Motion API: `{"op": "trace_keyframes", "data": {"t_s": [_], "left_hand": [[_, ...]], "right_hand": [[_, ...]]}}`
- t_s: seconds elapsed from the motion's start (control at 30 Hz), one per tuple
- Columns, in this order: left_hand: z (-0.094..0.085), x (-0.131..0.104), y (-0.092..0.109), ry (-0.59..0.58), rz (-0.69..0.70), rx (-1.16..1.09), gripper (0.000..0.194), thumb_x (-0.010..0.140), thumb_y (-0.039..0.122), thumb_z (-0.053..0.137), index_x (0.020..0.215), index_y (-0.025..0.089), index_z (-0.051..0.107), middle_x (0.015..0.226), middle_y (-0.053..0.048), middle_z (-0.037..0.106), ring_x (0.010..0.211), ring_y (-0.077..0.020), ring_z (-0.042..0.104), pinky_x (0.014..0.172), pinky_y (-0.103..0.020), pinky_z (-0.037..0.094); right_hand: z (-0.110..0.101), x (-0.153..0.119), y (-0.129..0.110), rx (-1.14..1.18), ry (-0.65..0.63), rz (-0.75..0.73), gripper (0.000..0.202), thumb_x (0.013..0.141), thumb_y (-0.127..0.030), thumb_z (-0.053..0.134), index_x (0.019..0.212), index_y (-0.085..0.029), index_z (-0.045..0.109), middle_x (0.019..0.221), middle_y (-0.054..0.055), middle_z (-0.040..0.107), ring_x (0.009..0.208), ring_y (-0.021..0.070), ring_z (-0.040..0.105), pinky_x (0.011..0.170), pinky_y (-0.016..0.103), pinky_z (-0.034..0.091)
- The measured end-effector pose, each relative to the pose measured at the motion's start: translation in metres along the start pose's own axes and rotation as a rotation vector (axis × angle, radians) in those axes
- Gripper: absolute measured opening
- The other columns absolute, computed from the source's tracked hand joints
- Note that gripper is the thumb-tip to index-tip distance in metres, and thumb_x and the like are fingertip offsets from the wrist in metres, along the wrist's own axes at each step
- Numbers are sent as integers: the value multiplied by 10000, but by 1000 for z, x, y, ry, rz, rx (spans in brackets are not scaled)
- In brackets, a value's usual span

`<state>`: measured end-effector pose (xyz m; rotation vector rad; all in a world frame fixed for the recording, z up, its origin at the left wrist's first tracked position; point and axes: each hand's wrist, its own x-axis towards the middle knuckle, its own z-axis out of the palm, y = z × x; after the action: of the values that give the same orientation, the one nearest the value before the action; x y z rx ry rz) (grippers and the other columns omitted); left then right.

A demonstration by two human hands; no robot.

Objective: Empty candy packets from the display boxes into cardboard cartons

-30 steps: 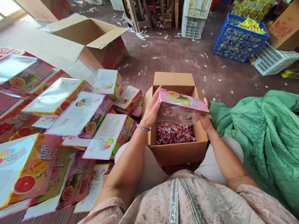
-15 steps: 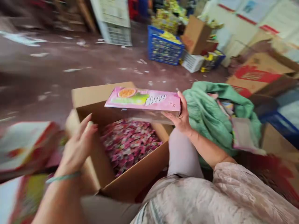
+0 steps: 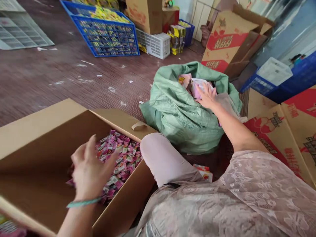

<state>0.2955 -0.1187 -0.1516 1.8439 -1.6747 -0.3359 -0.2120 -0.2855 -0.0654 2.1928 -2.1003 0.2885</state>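
My left hand (image 3: 90, 169), with a teal band at the wrist, is held over a cardboard carton (image 3: 32, 131). Its fingers are apart and nothing is in them. Inside the carton lies a heap of small pink and purple wrapped packets (image 3: 123, 154). My right hand (image 3: 206, 95) reaches into the mouth of a green woven sack (image 3: 182, 115). Its spread fingers rest on a pink and white package (image 3: 196, 86) among other pink packaging in the sack. The underside of that hand is hidden.
A blue crate (image 3: 111, 36) of yellow packets and a white crate (image 3: 159, 46) stand at the back. Printed cartons (image 3: 227, 39) are behind the sack, with another printed carton (image 3: 278, 121) at right. My knee (image 3: 158, 148) sits between carton and sack. Paper scraps litter the floor.
My right hand has moved right from above the carton to the sack, and the pink box it held is no longer in it. The view has swung right.
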Motion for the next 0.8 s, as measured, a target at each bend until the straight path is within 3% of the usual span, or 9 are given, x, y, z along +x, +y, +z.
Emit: {"op": "trace_keyframes", "data": {"t_s": [0.03, 0.1, 0.23, 0.3, 0.37, 0.43, 0.53, 0.63, 0.8], "left_hand": [[8, 9, 35, -48, 81, -10, 927, 855, 643, 675, 1692, 424, 344, 1648, -193, 453, 1544, -528, 387, 1107, -777, 467], [28, 28, 97, -117, 311, -69, 873, 855, 622, 684, 1635, 279, 498, 1689, -233, 401, 1556, -545, 352, 1237, -754, 323], [83, 65, 195, -269, 612, -424, 823, 761, 574, 855, 1503, 286, 646, 1726, -130, 401, 1636, -543, 113, 1311, -728, -65], [115, 78, 234, -375, 722, -537, 807, 770, 541, 881, 1497, 286, 641, 1717, -101, 420, 1659, -504, 33, 1304, -702, -141], [145, 88, 263, -459, 845, -406, 795, 840, 471, 842, 1554, 234, 585, 1698, -142, 441, 1668, -477, 31, 1295, -707, -152], [167, 92, 278, -516, 930, -81, 727, 930, 329, 739, 1607, 178, 522, 1535, -203, 612, 1627, -451, 256, 1300, -727, -81], [179, 86, 275, -611, 964, 332, 597, 970, 84, 539, 1566, 103, 562, 1055, -192, 797, 1226, -360, 690, 1249, -638, 303], [172, 65, 259, -704, 1029, 391, 531, 940, 31, 522, 1442, 107, 676, 894, -161, 780, 936, -301, 740, 982, -479, 500], [152, 39, 243, -666, 1164, 284, 427, 981, 69, 534, 1314, 213, 759, 803, -74, 731, 835, -255, 695, 863, -452, 442]], "right_hand": [[-1, -1, 4, 18, 24, -30, 970, 902, -477, 795, 1713, -259, 310, 1796, 156, 139, 1648, 501, 13, 1234, 846, 7], [-7, -13, 11, 37, 152, -42, 986, 921, -572, 749, 1729, -274, 269, 1813, 120, 78, 1648, 504, -73, 1240, 840, -20], [-7, -78, 44, 40, 391, 227, 1067, 895, -714, 704, 1736, -251, 237, 1817, 124, -42, 1619, 546, -183, 1222, 860, 14], [5, -114, 71, 92, 380, 430, 1205, 778, -789, 780, 1721, -243, 264, 1809, 172, -28, 1609, 589, -121, 1200, 878, 61], [20, -141, 100, 140, 245, 668, 1333, 655, -795, 868, 1712, -242, 273, 1788, 236, 58, 1599, 609, 60, 1199, 855, 153], [28, -153, 124, 136, 49, 887, 1352, 648, -747, 897, 1720, -246, 245, 1732, 286, 225, 1545, 563, 310, 1204, 757, 291], [27, -152, 143, 63, -139, 917, 1078, 796, -708, 801, 1668, -243, 369, 1562, 258, 516, 1422, 458, 526, 1160, 604, 411], [24, -137, 141, -37, -145, 778, 853, 861, -682, 744, 1528, -196, 530, 1489, 222, 600, 1445, 434, 489, 1137, 556, 420], [10, -98, 116, -111, -222, 633, 356, 1009, -406, 585, 1218, -158, 729, 1250, 179, 734, 1151, 324, 674, 900, 367, 492]]}}
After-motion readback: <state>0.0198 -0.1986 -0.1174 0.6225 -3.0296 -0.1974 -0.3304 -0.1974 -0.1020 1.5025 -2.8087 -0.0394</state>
